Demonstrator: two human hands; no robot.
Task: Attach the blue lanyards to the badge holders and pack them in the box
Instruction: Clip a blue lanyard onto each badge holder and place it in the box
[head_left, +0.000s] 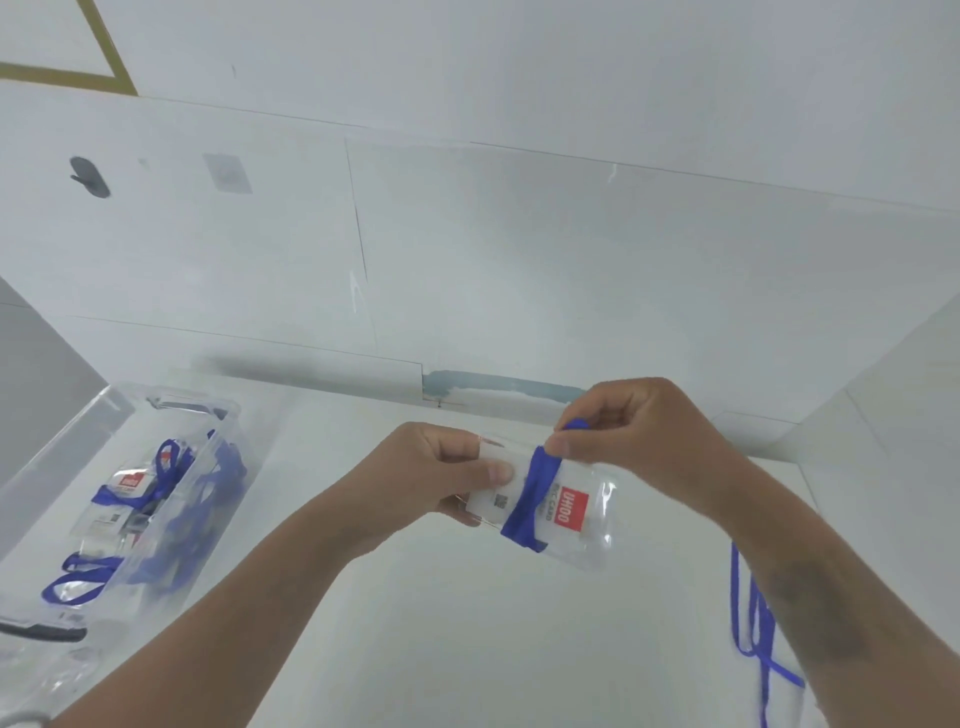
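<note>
Both forearms reach in; left hand (441, 475) grips the clear badge holder (558, 506) above the worktop (441, 623), right hand (618, 426) pinches the blue lanyard (530, 499) wound around it. Likely wrapping; next, tuck the end and place it in the clear box (47, 457) at left.

red "UHOO" label on held badge holder (556, 506), smaller print beside it unreadable

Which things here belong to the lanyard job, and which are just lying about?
Part of the job:
badge holder
blue lanyard
clear plastic box
left hand
right hand

Just lying about:
grey wall hook
black cable
</note>
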